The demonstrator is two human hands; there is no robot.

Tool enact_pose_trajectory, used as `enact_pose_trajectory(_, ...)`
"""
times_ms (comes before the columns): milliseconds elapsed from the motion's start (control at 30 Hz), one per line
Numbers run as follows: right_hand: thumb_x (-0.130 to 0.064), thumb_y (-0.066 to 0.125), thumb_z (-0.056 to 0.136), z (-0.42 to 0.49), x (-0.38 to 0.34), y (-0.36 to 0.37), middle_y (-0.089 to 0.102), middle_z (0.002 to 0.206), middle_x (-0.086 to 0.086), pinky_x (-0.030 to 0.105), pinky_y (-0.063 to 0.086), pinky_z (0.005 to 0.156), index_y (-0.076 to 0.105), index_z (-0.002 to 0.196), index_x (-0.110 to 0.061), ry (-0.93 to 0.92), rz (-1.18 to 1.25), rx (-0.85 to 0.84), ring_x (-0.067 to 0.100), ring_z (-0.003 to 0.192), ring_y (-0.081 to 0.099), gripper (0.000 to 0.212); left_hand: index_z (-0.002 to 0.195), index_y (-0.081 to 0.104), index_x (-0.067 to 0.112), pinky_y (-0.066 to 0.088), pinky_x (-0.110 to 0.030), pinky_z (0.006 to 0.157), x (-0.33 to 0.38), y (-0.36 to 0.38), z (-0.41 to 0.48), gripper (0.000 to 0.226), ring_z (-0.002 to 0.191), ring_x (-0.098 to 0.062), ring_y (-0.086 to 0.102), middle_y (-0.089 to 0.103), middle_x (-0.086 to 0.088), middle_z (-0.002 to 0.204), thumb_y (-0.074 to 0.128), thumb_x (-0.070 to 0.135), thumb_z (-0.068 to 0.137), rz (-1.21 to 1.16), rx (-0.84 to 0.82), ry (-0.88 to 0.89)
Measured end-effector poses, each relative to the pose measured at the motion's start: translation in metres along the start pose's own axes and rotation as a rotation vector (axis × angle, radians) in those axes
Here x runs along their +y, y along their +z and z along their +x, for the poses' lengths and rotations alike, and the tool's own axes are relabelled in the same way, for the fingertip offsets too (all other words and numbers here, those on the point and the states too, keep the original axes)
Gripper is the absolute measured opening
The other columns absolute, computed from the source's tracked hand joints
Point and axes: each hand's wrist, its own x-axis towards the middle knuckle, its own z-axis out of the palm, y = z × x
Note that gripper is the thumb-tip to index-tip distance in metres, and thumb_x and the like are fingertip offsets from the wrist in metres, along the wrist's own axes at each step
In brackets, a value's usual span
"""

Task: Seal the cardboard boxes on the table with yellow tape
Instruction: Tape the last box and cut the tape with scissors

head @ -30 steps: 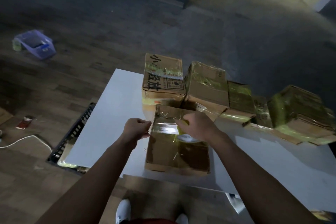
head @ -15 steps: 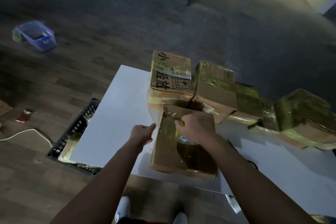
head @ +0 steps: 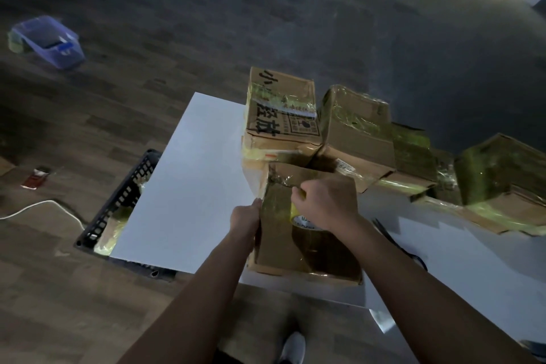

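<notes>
The near cardboard box (head: 298,230) sits at the front edge of the white desk (head: 189,186), at about 6 o'clock in the view, its top glossy with tape. The right hand (head: 323,204) is clamped on the yellow tape roll (head: 298,214), pressing it onto the box top, with a strip running from the roll toward the corner at 10 o'clock. The left hand (head: 246,217) lies against the box's left side wall, fingers curled at the top edge; whether it pinches a tape end there I cannot tell. The step in hand looks like laying a strip across the lid. To do it well, the left hand should brace the box so it cannot slide toward the desk edge, while the roll is drawn low and taut along the seam, then the strip rubbed flat. Behind, from 12 to 3 o'clock, stands a row of other boxes (head: 357,133) already wrapped in yellow tape, and a black crate (head: 124,201) sits on the floor at 9 o'clock.
</notes>
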Motion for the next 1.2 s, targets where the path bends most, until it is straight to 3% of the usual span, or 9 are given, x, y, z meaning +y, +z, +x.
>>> enact_pose_trajectory(133, -0.036, 0.038, 0.102, -0.004, 0.0, -0.002, 0.037, 0.057, -0.006, 0.02, 0.018, 0.046, 0.038, 0.06, -0.023, -0.006, -0.003, 0.022, 0.003, 0.049, 0.032, 0.044, 0.106, 0.054, 0.001, 0.055, -0.031, 0.052, -0.009, -0.001, 0.003, 0.04, 0.076, -0.025, 0.063, 0.065, -0.013, 0.096, 0.067, 0.032, 0.085, -0.036, 0.063, -0.078)
enact_pose_trajectory(233, -0.031, 0.039, 0.103, -0.003, 0.0, 0.003, 0.037, 0.062, -0.004, 0.015, 0.029, 0.045, 0.038, 0.063, -0.021, 0.005, 0.116, -0.021, 0.003, 0.054, 0.032, 0.041, 0.082, 0.053, 0.011, 0.045, -0.03, 0.06, -0.006, 0.003, -0.011, 0.01, 0.072, -0.025, 0.051, 0.056, -0.003, 0.077, 0.052, 0.014, 0.091, 0.21, 0.213, 0.206)
enact_pose_trajectory(333, -0.03, 0.042, 0.102, -0.002, 0.007, 0.002, 0.038, 0.065, -0.005, 0.011, 0.031, 0.048, 0.041, 0.067, -0.019, -0.032, 0.194, 0.008, 0.001, 0.055, 0.032, 0.036, 0.099, 0.053, 0.017, 0.046, -0.033, 0.077, 0.0, 0.012, -0.036, 0.018, 0.088, -0.016, 0.053, 0.054, 0.003, 0.094, 0.055, 0.033, 0.095, 0.339, 0.196, 0.491)
enact_pose_trajectory(433, -0.03, 0.049, 0.099, -0.001, 0.017, -0.001, 0.047, 0.072, -0.005, -0.003, 0.029, 0.055, 0.059, 0.089, -0.017, -0.133, 0.289, 0.05, -0.001, 0.057, 0.038, 0.019, 0.111, 0.053, 0.013, 0.048, -0.037, 0.086, -0.006, 0.013, -0.037, 0.038, 0.099, -0.019, 0.052, 0.053, -0.002, 0.108, 0.063, 0.042, 0.089, 0.434, 0.195, 0.537)
enact_pose_trajectory(600, -0.047, 0.056, 0.09, 0.0, 0.055, 0.025, 0.057, 0.064, 0.005, 0.036, 0.046, 0.058, 0.059, 0.071, -0.015, -0.171, 0.532, 0.144, 0.021, 0.058, 0.056, 0.038, 0.111, 0.052, 0.015, 0.049, -0.041, 0.085, -0.007, 0.014, -0.032, 0.039, 0.1, -0.022, 0.055, 0.055, -0.003, 0.111, 0.062, 0.046, 0.089, 0.474, 0.235, 0.508)
enact_pose_trajectory(833, -0.034, 0.055, 0.094, -0.003, 0.08, 0.018, 0.03, 0.052, -0.002, 0.028, 0.023, 0.048, 0.028, 0.052, -0.022, -0.145, 0.301, 0.172, 0.012, 0.047, 0.029, 0.051, 0.116, 0.05, 0.016, 0.044, -0.037, 0.079, -0.006, 0.021, -0.036, 0.036, 0.104, -0.022, 0.054, 0.053, -0.001, 0.115, 0.061, 0.04, 0.09, 0.562, 0.343, 0.56)
enact_pose_trajectory(1033, -0.036, 0.051, 0.095, -0.005, 0.074, 0.026, 0.037, 0.052, 0.0, 0.027, 0.023, 0.051, 0.036, 0.054, -0.019, -0.092, 0.282, 0.205, 0.017, 0.054, 0.035, 0.046, 0.118, 0.064, 0.009, 0.049, -0.044, 0.09, -0.031, 0.023, -0.054, 0.043, 0.112, -0.033, 0.06, 0.063, -0.011, 0.121, 0.041, 0.031, 0.089, 1.168, 0.236, 1.279)
enact_pose_trajectory(1133, -0.036, 0.052, 0.095, -0.007, 0.08, 0.024, 0.036, 0.053, -0.001, 0.026, 0.021, 0.048, 0.036, 0.056, -0.019, -0.097, 0.326, 0.217, 0.014, 0.053, 0.033, 0.045, 0.147, 0.035, 0.005, 0.021, -0.041, 0.119, -0.047, 0.025, -0.066, 0.063, 0.144, -0.026, 0.028, 0.034, -0.011, 0.154, 0.029, 0.044, 0.098, 1.398, 0.128, 1.164)
enact_pose_trajectory(1200, -0.037, 0.052, 0.095, -0.009, 0.088, 0.029, 0.042, 0.056, 0.0, 0.025, 0.024, 0.047, 0.048, 0.062, -0.014, -0.12, 0.449, 0.215, 0.011, 0.05, 0.035, 0.04, 0.154, 0.011, 0.01, -0.001, -0.038, 0.121, -0.043, 0.023, -0.067, 0.071, 0.15, -0.021, 0.003, 0.008, -0.007, 0.162, 0.016, 0.052, 0.097, 1.49, 0.062, 1.068)
